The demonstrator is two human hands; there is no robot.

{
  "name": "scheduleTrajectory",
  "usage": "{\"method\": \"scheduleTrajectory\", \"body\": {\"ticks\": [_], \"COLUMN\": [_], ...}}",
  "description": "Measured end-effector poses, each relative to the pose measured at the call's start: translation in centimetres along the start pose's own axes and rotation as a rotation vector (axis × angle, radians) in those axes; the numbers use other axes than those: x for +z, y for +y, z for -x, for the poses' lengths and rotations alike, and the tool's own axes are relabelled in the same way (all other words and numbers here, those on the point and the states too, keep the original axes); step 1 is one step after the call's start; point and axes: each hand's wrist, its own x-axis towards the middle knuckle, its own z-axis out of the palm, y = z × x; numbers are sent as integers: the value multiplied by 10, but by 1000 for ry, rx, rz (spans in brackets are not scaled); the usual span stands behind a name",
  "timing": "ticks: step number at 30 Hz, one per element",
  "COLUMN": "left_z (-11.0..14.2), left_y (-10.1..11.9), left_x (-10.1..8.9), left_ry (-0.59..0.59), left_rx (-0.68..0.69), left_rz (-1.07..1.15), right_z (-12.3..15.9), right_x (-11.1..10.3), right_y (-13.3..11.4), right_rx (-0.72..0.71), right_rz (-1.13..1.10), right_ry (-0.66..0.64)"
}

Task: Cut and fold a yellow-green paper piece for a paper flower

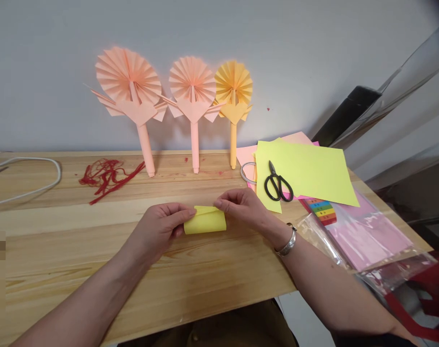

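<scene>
A small folded yellow paper [205, 220] lies on the wooden table [212, 270], held between both hands. My left hand [161, 229] pinches its left edge with thumb and fingers closed on it. My right hand [244, 206], with a silver bracelet on the wrist, pinches the upper right corner where a flap folds over. The paper rests flat on the wood.
Three paper fans on sticks, two peach [129, 82] [192, 86] and one yellow [234, 86], lean against the wall. Red thread [105, 177] lies at left, a white cable [27, 173] further left. Black scissors [277, 184] rest on yellow-green sheets [309, 171]; a plastic pack of pink paper [364, 231] sits at right.
</scene>
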Motion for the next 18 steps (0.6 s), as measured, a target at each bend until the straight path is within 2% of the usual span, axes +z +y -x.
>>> {"method": "scheduleTrajectory", "body": {"ticks": [6,8,13,18], "left_z": [1,1,0,0], "left_y": [-1,-2,-4,-5], "left_x": [0,-1,-2,-3], "left_ry": [-34,-40,-45,-72], "left_rx": [17,18,27,14], "left_rz": [-110,-134,-153,-128], "right_z": [5,5,2,0], "right_x": [7,9,11,10], "right_y": [4,7,13,15], "right_rx": [-431,-533,-623,-639], "right_rz": [188,264,361,407], "right_ry": [10,16,39,38]}}
